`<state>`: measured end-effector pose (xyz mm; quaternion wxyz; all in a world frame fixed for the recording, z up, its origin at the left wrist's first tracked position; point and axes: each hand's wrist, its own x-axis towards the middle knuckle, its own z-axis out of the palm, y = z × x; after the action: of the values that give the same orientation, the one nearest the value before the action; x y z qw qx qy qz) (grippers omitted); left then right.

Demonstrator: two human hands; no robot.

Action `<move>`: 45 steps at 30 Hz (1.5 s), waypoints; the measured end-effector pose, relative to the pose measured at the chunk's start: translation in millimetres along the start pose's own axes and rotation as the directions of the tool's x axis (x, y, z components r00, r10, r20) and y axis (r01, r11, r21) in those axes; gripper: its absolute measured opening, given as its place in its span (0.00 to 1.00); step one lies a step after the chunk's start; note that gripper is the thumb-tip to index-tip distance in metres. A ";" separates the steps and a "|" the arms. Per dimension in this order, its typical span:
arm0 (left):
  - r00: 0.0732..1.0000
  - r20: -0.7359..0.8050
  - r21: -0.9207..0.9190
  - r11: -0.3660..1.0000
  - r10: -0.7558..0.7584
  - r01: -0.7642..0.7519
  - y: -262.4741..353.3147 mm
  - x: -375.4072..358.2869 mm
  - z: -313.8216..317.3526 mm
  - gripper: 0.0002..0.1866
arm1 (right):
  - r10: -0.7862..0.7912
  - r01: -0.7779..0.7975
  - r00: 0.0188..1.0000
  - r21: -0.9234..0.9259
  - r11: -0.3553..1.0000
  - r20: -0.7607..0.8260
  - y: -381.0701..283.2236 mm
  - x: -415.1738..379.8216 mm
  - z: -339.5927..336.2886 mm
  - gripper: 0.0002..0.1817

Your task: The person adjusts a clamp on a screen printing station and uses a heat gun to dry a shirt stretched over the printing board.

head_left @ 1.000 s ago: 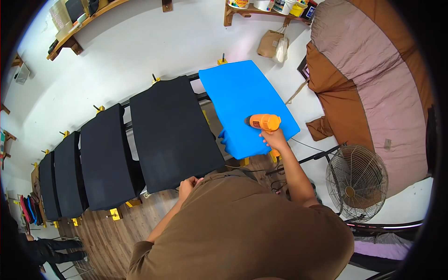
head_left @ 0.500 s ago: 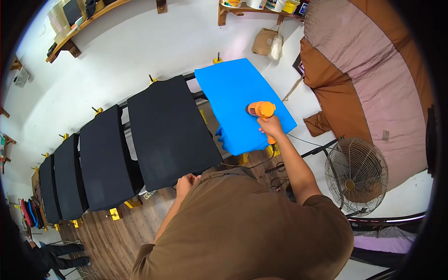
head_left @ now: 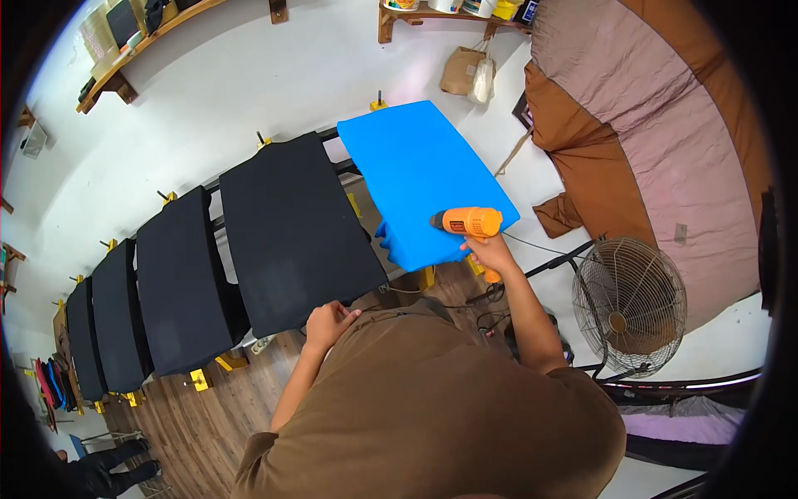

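Observation:
An orange heat gun is in my right hand, its dark nozzle pointing left over the lower part of a bright blue cloth stretched on a board. My left hand is held near my waist, by the lower edge of a black-covered board; its fingers are curled together, and whether they hold anything is hidden. Bunched blue fabric hangs at the blue board's lower left side.
Several more black-covered boards line up to the left with yellow clamps. A round metal fan stands at the right, beside brown and pink fabric. Another person's legs show at bottom left.
My right hand has moved down with the heat gun, whose nozzle is now over the blue cloth's lower part. My left hand has risen slightly and shows more clearly. The view has shifted slightly.

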<state>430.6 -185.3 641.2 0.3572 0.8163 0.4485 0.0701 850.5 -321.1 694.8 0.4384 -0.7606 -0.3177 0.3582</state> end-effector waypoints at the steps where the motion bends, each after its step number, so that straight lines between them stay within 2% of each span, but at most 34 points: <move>1: 1.000 0.000 0.004 1.000 -0.006 0.006 3.3 0.8 1.4 0.26 | 0.006 -0.005 1.000 0.038 0.999 -0.019 -4.9 -9.2 2.6 0.13; 3: 0.997 0.012 -0.009 0.997 0.080 -0.080 6.7 2.5 3.3 0.26 | 0.054 -0.055 0.998 0.069 0.996 0.007 -3.2 -22.1 2.8 0.13; 5: 0.997 0.041 0.008 0.998 0.060 -0.060 5.6 3.2 6.6 0.26 | 0.124 -0.130 0.991 0.167 0.977 0.047 5.1 -31.1 0.9 0.13; 6: 0.996 0.011 0.039 0.995 0.089 -0.089 5.5 3.1 8.0 0.26 | 0.126 -0.133 0.991 0.167 0.977 0.051 3.8 -38.0 4.6 0.13; 8: 0.994 -0.021 0.066 0.992 0.111 -0.109 4.6 3.0 10.9 0.26 | 0.063 -0.061 0.996 0.032 0.998 -0.064 -0.3 -50.6 10.0 0.12; 10: 0.998 -0.031 0.007 0.999 0.049 -0.049 5.2 4.5 9.6 0.28 | 0.098 -0.095 0.995 0.064 0.993 -0.035 7.7 -52.2 6.0 0.12; 12: 0.997 -0.035 0.038 0.997 0.066 -0.065 4.8 5.1 9.7 0.28 | 0.127 -0.126 0.992 0.099 0.987 -0.003 18.4 -52.7 5.2 0.11; 13: 0.995 -0.036 0.068 0.994 0.092 -0.089 5.3 4.6 10.6 0.28 | -0.072 0.068 0.992 -0.042 0.997 -0.100 26.7 -54.6 6.3 0.11; 14: 0.996 -0.039 0.067 0.995 0.080 -0.078 5.6 4.2 11.4 0.28 | -0.279 0.246 0.946 -0.195 0.949 -0.165 34.3 -54.5 6.7 0.10; 15: 0.996 -0.005 0.088 0.992 0.092 -0.092 6.0 3.6 11.1 0.28 | -0.277 0.247 0.948 -0.192 0.950 -0.154 31.0 -56.7 5.8 0.10; 17: 0.995 0.024 0.111 0.989 0.100 -0.102 1.2 2.6 10.8 0.29 | 0.103 -0.098 0.992 0.076 0.992 -0.076 15.7 -62.3 2.8 0.10; 19: 0.990 0.065 0.242 0.960 0.129 -0.141 -2.7 3.6 15.4 0.30 | 0.063 -0.054 0.993 0.083 0.995 -0.102 22.9 -61.5 3.9 0.10; 21: 0.990 0.070 0.236 0.963 0.119 -0.132 -3.9 5.4 17.7 0.31 | 0.058 -0.063 0.992 -0.051 0.997 -0.109 26.9 -59.4 0.4 0.10; 23: 0.992 0.074 0.231 0.966 0.104 -0.118 -3.1 6.3 17.2 0.31 | 0.018 -0.023 0.992 -0.039 0.999 -0.128 29.6 -58.9 4.1 0.10; 25: 0.995 0.023 0.125 0.988 0.093 -0.096 0.4 6.2 14.6 0.32 | -0.022 0.018 0.989 -0.028 0.999 -0.145 37.1 -53.5 5.7 0.09; 27: 0.997 -0.011 0.081 0.994 0.079 -0.078 3.5 7.4 11.8 0.32 | -0.231 0.207 0.960 -0.152 0.967 -0.161 39.1 -48.9 6.7 0.09; 28: 0.997 -0.044 0.040 0.997 0.069 -0.068 5.2 6.3 10.9 0.32 | -0.230 0.207 0.961 -0.154 0.966 -0.152 35.5 -50.5 7.4 0.09; 30: 0.995 -0.087 -0.009 0.998 0.057 -0.058 7.9 4.2 9.3 0.31 | 0.050 -0.050 0.983 0.009 0.999 -0.175 25.0 -52.8 10.2 0.09; 31: 0.991 -0.126 -0.056 0.997 0.052 -0.059 8.6 3.7 9.2 0.31 | 0.051 -0.050 0.984 0.008 0.999 -0.172 25.5 -49.8 10.1 0.09; 33: 0.988 -0.147 -0.074 0.996 0.048 -0.059 9.1 3.0 10.3 0.30 | 0.118 -0.104 0.990 0.170 0.980 -0.077 27.6 -41.8 7.7 0.08; 34: 0.985 -0.167 -0.088 0.994 0.048 -0.064 9.0 3.0 10.7 0.30 | 0.121 -0.105 0.989 0.171 0.980 -0.083 33.9 -35.7 8.9 0.08; 35: 0.985 -0.162 -0.089 0.994 0.055 -0.070 9.2 3.5 10.8 0.30 | -0.116 0.117 0.982 -0.007 0.993 -0.147 39.6 -28.3 11.3 0.10; 36: 0.982 -0.181 -0.116 0.990 0.055 -0.077 10.0 3.3 10.4 0.30 | -0.352 0.318 0.921 -0.196 0.927 -0.168 42.7 -23.6 11.4 0.11; 37: 0.979 -0.197 -0.142 0.986 0.055 -0.084 9.8 3.1 11.1 0.30 | -0.349 0.313 0.920 -0.199 0.929 -0.179 28.3 -27.1 11.0 0.11; 38: 0.979 -0.193 -0.144 0.985 0.066 -0.095 9.3 2.9 11.4 0.30 | -0.065 0.052 0.989 -0.101 0.994 -0.135 13.3 -30.7 10.1 0.13; 39: 0.974 -0.218 -0.150 0.984 0.067 -0.101 9.3 2.2 11.4 0.29 | 0.218 -0.219 0.974 -0.016 0.976 -0.062 1.1 -33.1 10.6 0.15; 40: 0.967 -0.245 -0.156 0.982 0.065 -0.106 9.8 2.9 11.8 0.28 | 0.216 -0.218 0.974 -0.016 0.976 -0.070 0.7 -33.7 12.3 0.15; 41: 0.967 -0.245 -0.156 0.982 0.070 -0.111 9.9 4.6 12.2 0.28 | -0.038 0.019 0.988 -0.124 0.992 -0.151 2.9 -35.6 16.0 0.17; 42: 0.971 -0.236 -0.170 0.982 0.041 -0.082 12.2 4.3 10.0 0.28 | -0.292 0.240 0.935 -0.246 0.939 -0.200 6.4 -36.4 19.5 0.20; 45: 0.968 -0.252 -0.146 0.989 -0.005 -0.032 15.2 0.4 8.9 0.29 | -0.213 0.192 0.966 -0.144 0.971 -0.147 23.3 -26.7 17.3 0.20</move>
<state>445.1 -194.8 644.4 0.3569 0.7749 0.4781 0.2088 825.7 -344.5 674.9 0.4473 -0.7773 -0.3796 0.2274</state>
